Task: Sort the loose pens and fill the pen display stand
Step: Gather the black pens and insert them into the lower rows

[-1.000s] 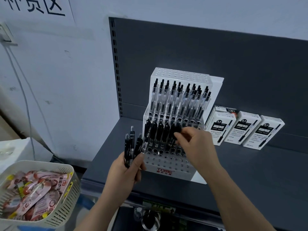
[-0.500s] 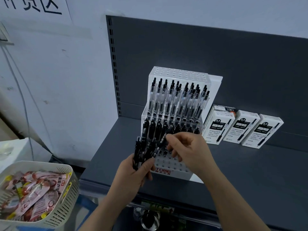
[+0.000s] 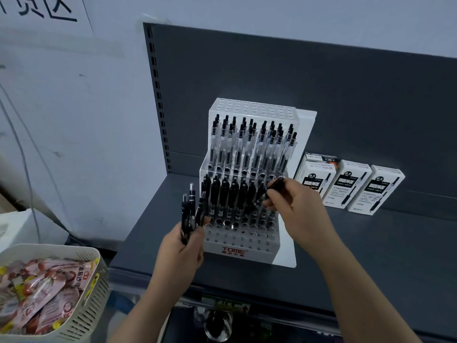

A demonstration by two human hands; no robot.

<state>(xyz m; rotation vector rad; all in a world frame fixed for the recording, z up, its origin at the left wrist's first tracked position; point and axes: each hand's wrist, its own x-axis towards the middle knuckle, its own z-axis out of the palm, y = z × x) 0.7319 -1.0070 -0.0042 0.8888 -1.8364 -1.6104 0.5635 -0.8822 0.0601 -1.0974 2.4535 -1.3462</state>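
Head view: pen display stand (image 3: pixel 249 252) half-full of black pens (image 3: pixel 223 191).

"TOME" — stand (image 3: pixel 247 253); "0.5" — boxes (image 3: pixel 348 185)

Light: cool, bluish, even; dim on the grey shelf (image 3: pixel 371 256), brighter on the white wall (image 3: pixel 86 120).
Shadows: soft-edged, deepest below the shelf's front lip.
Glare: small glints on the clear pens (image 3: pixel 247 149) in the pen display stand (image 3: pixel 235 252).
Dark detail: black pens (image 3: pixel 190 214) gripped in the left hand (image 3: pixel 180 253) merge into one dark mass.
Blur: right hand (image 3: pixel 301 214) and the pen (image 3: pixel 275 185) it pinches look slightly smeared.
Edges: wide-angle bend; back panel (image 3: pixel 346 95) leans, basket (image 3: pixel 84 315) stretches.
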